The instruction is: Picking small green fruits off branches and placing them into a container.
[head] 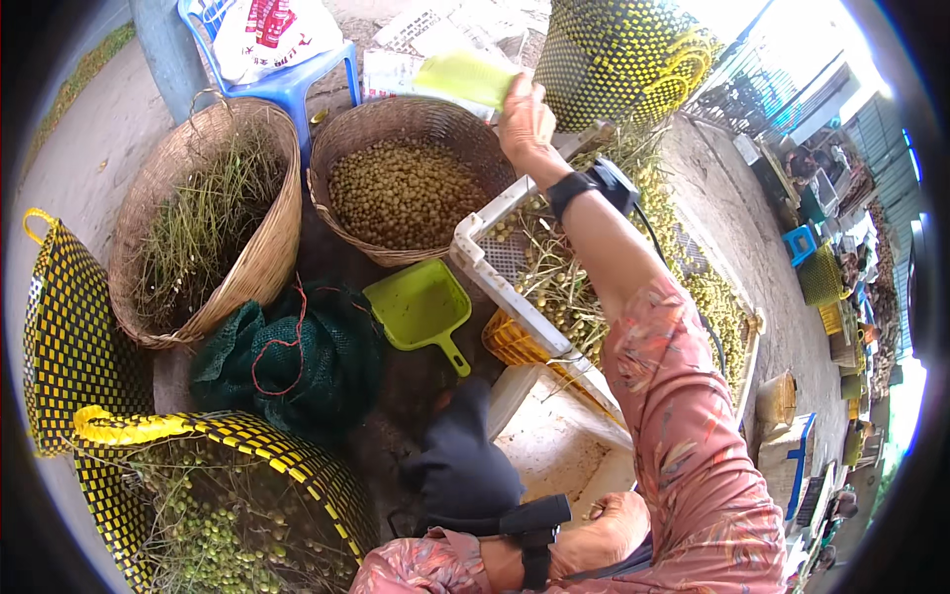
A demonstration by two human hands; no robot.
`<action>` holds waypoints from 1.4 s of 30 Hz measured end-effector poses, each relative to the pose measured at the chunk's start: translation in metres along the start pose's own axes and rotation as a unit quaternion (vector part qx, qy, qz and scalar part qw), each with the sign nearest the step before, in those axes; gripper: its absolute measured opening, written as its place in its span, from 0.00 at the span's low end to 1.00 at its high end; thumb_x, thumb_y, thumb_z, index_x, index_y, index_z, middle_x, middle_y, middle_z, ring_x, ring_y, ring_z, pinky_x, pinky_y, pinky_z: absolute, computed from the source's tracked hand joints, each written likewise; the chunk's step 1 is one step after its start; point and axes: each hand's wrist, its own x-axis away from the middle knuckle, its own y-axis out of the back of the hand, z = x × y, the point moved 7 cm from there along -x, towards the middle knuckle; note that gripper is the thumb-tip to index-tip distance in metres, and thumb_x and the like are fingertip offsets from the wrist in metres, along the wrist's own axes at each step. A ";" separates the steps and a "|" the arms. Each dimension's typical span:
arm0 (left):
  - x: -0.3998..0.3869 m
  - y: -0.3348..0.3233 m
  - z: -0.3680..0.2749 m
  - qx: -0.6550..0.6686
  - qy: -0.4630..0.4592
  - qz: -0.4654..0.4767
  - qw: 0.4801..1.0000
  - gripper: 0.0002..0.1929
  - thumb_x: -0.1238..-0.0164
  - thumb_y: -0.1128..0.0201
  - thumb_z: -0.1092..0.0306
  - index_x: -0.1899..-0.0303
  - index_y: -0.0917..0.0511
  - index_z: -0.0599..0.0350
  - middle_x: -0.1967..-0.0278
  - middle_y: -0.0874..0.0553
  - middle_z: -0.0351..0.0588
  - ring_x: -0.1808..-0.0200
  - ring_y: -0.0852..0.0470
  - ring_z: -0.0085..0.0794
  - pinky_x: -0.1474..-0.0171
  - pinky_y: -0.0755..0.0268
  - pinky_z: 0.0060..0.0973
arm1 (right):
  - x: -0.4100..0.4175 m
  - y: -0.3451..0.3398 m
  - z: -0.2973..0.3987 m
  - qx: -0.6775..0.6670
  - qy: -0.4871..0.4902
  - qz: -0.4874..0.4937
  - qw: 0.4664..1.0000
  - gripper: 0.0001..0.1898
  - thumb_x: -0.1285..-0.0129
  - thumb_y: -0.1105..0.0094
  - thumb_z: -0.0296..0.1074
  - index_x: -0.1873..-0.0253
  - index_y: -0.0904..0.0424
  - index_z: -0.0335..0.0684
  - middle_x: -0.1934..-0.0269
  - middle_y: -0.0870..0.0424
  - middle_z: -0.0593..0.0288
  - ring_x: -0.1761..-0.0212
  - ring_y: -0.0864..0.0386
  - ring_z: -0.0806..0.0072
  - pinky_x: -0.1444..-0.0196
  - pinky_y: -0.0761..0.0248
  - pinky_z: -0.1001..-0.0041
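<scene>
My right hand [527, 122] is stretched out past a wicker basket [423, 256] of small round tan fruits [408, 189]. It grips a flat yellow-green piece, perhaps plastic, [464, 78] blurred at its far edge. Beneath my right forearm lies a white plastic tray [512, 286] holding fruits and stems [564, 297]. My left hand [612, 523] is curled closed, low in front of me by a white foam box [549, 445]; nothing shows clearly in its fingers. A lime-green dustpan [419, 304] rests on the ground between basket and tray.
A second wicker basket [278, 245] holds dry stems. Yellow-black woven bags [67, 312] stand at left, front left and top right. A dark green mesh sack [289, 364] lies left of the dustpan. Behind are a blue plastic chair [297, 82] and papers [390, 70]. An orange crate [508, 338] supports the tray.
</scene>
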 end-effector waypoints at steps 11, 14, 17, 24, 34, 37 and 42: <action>0.004 0.001 0.017 -0.040 -0.077 -0.099 0.991 0.07 0.50 0.40 0.68 0.72 0.15 0.56 0.73 0.14 0.49 0.67 0.14 0.40 0.66 0.22 0.35 | 0.131 0.354 -0.245 -0.312 -0.257 0.074 0.912 0.11 0.40 0.45 0.33 0.66 0.23 0.27 0.78 0.21 0.55 0.84 0.23 0.77 0.89 0.40 0.82; -0.015 -0.008 0.024 0.023 -0.034 -0.039 0.998 0.07 0.46 0.39 0.66 0.74 0.17 0.58 0.74 0.16 0.56 0.67 0.14 0.46 0.65 0.21 0.39 | 0.207 0.473 -0.335 -0.193 -0.340 -0.002 0.920 0.12 0.40 0.43 0.35 0.72 0.22 0.31 0.88 0.26 0.62 0.91 0.30 0.80 0.90 0.41 0.81; -0.030 -0.008 0.030 0.041 -0.011 -0.014 0.999 0.07 0.43 0.43 0.70 0.67 0.19 0.62 0.69 0.16 0.60 0.65 0.15 0.48 0.65 0.22 0.41 | 0.310 0.509 -0.407 -0.177 -0.480 0.000 0.859 0.09 0.41 0.43 0.32 0.68 0.23 0.30 0.84 0.25 0.59 0.90 0.31 0.78 0.90 0.40 0.78; -0.033 -0.015 0.032 0.576 0.174 0.055 0.797 0.08 0.31 0.47 0.67 0.67 0.25 0.62 0.75 0.21 0.44 0.84 0.31 0.22 0.82 0.41 0.20 | 0.477 0.388 -0.468 -0.378 -0.632 -0.027 0.676 0.06 0.40 0.43 0.30 0.63 0.27 0.34 0.76 0.27 0.60 0.78 0.24 0.76 0.85 0.33 0.78; 0.020 -0.008 -0.018 0.792 0.140 -0.088 0.588 0.07 0.28 0.48 0.68 0.61 0.26 0.62 0.73 0.25 0.37 0.83 0.39 0.12 0.82 0.49 0.12 | 0.555 0.336 -0.339 -0.642 -0.555 0.015 0.529 0.11 0.38 0.44 0.36 0.56 0.26 0.35 0.67 0.18 0.57 0.73 0.21 0.77 0.78 0.30 0.83; 0.017 -0.024 -0.021 0.816 0.124 -0.123 0.552 0.08 0.29 0.48 0.68 0.60 0.26 0.62 0.74 0.26 0.36 0.84 0.40 0.12 0.82 0.49 0.12 | 0.594 0.324 -0.267 -0.674 -0.554 0.037 0.487 0.13 0.36 0.44 0.42 0.59 0.23 0.37 0.68 0.18 0.62 0.73 0.22 0.80 0.78 0.30 0.82; 0.022 -0.055 -0.032 0.818 0.143 -0.124 0.543 0.09 0.28 0.49 0.66 0.60 0.26 0.62 0.75 0.27 0.35 0.84 0.41 0.12 0.82 0.50 0.13 | 0.619 0.319 -0.218 -0.676 -0.593 -0.024 0.436 0.18 0.32 0.50 0.51 0.57 0.23 0.40 0.68 0.20 0.65 0.74 0.21 0.81 0.75 0.31 0.84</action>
